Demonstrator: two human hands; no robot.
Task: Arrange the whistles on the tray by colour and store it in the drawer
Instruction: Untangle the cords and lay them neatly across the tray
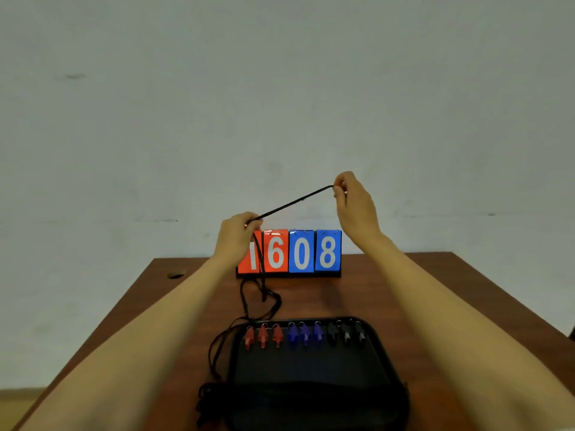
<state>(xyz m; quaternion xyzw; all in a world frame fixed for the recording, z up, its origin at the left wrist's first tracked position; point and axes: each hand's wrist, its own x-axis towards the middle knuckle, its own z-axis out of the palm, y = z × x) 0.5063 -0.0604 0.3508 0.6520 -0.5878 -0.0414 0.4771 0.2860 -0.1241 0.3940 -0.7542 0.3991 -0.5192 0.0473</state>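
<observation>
Three red plastic whistles (263,336), three blue plastic whistles (306,334), three black plastic whistles (347,332), black rectangular tray (311,368), black cord (295,202), red-and-blue flip scoreboard with white digits (289,251), reddish-brown wooden table (420,293)

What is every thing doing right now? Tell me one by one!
Cord: pulled tight in the air.
Left hand: pinches its lower end.
Right hand: pinches its upper end.
Tray: flat on the table.
Red whistles: three together, left on the tray.
Blue whistles: three together, middle.
Black whistles: three together, right.
Scoreboard: standing, shows 1608.
</observation>
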